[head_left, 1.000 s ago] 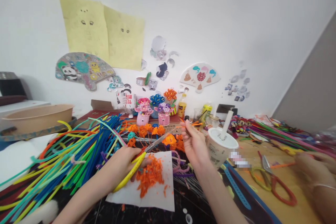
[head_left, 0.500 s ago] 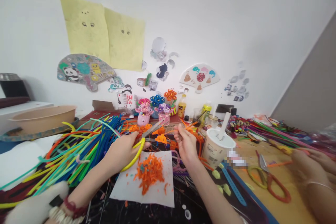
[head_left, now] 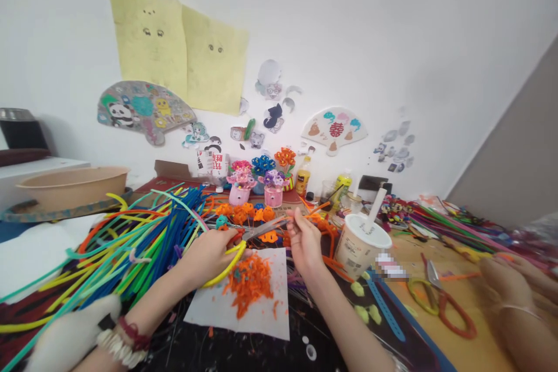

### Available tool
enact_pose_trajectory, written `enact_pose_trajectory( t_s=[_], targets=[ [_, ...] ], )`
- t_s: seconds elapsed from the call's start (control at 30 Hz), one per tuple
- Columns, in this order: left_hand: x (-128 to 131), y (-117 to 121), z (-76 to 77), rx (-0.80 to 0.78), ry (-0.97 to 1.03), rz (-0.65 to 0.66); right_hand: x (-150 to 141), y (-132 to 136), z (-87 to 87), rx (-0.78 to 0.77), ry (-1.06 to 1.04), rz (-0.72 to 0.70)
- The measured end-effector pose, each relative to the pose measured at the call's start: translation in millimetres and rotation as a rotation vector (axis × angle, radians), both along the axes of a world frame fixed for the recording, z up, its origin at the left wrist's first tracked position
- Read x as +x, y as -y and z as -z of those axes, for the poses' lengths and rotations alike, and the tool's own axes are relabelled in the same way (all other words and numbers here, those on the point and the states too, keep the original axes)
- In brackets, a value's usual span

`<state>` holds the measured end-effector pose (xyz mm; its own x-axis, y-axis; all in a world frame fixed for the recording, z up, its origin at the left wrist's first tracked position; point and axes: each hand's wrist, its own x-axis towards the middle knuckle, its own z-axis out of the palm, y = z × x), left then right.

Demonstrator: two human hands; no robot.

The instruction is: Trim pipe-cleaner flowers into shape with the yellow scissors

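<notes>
My left hand (head_left: 213, 258) is closed around scissors (head_left: 265, 228) with a yellow and red handle, their blades pointing right. The blade tips reach the fingertips of my right hand (head_left: 306, 241), which pinches a thin orange pipe cleaner; its ends are mostly hidden by the fingers. Below the blades, a heap of orange clippings (head_left: 250, 285) with a few teal bits lies on a white paper sheet (head_left: 209, 314). Behind the scissors are several orange pipe-cleaner flowers (head_left: 264, 213) and a teal one (head_left: 222, 222).
Colourful pipe cleaners (head_left: 148, 250) spread on the left. A lidded cup (head_left: 360, 250) with a straw stands right of my right hand. Farther right lie other scissors (head_left: 455, 314), near another person's hands (head_left: 510, 279). Small flower pots (head_left: 274, 195) and bottles (head_left: 303, 177) line the back.
The scissors have swung lower and their tips have come to my right fingertips. My right hand stays nearly in place. The view has shifted slightly.
</notes>
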<state>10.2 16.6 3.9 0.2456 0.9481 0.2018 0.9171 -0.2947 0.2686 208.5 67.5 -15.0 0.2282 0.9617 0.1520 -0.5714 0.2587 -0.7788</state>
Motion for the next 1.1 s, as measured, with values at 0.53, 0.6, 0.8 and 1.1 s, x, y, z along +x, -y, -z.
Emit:
enact_pose_trajectory(
  t_s=[0.53, 0.6, 0.8, 1.1],
  targets=[
    [3.9, 1.6, 0.1, 0.017, -0.011, 0.025, 3.3, 5.6, -5.8, -0.035, -0.020, 0.007],
    [4.9, 2.3, -0.7, 0.013, -0.012, 0.026, 3.1, 6.4, -6.9, -0.038, -0.040, 0.002],
    [6.8, 3.3, -1.1, 0.011, -0.014, 0.046, 3.2, 7.5, -8.6, -0.043, -0.080, -0.012],
    [2.2, 0.9, 3.8, 0.001, -0.003, 0.054, 5.6, 4.0, -5.7, -0.015, -0.100, 0.042]
  ],
)
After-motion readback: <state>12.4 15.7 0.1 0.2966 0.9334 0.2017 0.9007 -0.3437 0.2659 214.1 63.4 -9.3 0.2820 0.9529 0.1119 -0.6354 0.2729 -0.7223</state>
